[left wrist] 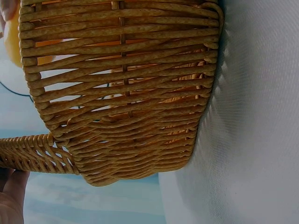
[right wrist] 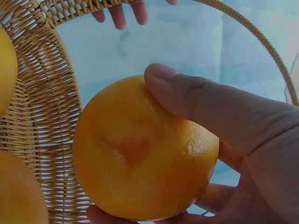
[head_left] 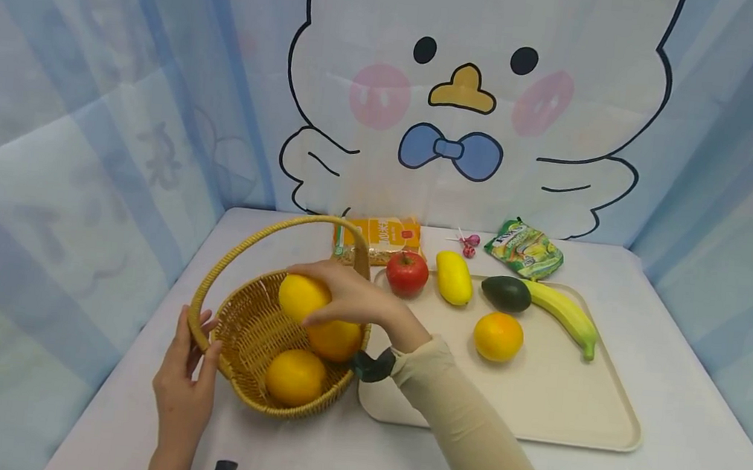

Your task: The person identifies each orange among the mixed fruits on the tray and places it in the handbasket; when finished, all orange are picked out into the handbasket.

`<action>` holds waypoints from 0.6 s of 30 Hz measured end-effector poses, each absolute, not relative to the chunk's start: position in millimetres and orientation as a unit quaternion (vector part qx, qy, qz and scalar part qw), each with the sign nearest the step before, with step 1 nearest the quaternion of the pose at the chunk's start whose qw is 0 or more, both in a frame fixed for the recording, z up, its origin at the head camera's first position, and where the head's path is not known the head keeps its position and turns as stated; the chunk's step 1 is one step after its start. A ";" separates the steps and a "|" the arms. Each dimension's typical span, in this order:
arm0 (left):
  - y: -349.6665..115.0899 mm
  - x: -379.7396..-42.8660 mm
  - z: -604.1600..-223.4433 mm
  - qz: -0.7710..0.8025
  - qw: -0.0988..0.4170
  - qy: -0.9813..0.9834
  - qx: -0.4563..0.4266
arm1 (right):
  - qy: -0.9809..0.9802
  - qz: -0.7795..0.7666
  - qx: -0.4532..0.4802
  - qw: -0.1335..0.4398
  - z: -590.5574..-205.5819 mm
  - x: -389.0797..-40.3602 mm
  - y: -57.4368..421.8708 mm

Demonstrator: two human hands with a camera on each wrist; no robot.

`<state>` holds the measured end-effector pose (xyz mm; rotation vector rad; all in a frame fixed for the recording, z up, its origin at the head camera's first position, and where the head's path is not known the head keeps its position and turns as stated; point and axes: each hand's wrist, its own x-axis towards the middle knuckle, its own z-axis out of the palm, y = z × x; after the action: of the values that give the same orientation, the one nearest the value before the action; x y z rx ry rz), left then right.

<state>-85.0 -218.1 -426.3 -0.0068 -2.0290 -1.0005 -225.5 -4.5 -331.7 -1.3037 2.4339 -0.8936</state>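
A wicker basket [head_left: 250,328] stands at the left, its arched handle [head_left: 251,237] upright. My left hand [head_left: 185,382] grips the handle near its lower left end, thumb in front and fingers behind. In the left wrist view, part of that hand [left wrist: 13,198] shows against the handle. Over the basket, my right hand [head_left: 360,298] holds an orange [right wrist: 140,154], thumb on top and fingers beneath. Two more oranges, one at the front [head_left: 295,377] and one farther right [head_left: 335,340], lie inside the basket.
Right of the basket, a cream tray [head_left: 570,409] bears an apple [head_left: 407,273], a mango [head_left: 454,278], an avocado [head_left: 506,294], a banana [head_left: 564,315] and another orange [head_left: 498,337]. Behind are an orange packet [head_left: 383,239], lollipops [head_left: 470,245] and a green bag [head_left: 525,248].
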 end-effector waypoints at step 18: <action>-219.1 -85.4 -427.0 -0.409 0.423 -0.808 -0.005 | 0.835 -0.251 -0.465 0.151 -358.0 -226.6 -48.7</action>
<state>-85.4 -219.1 -427.0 -0.0120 -2.0228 -1.0244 -226.6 -48.7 -358.0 -1.3352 2.3981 -0.7205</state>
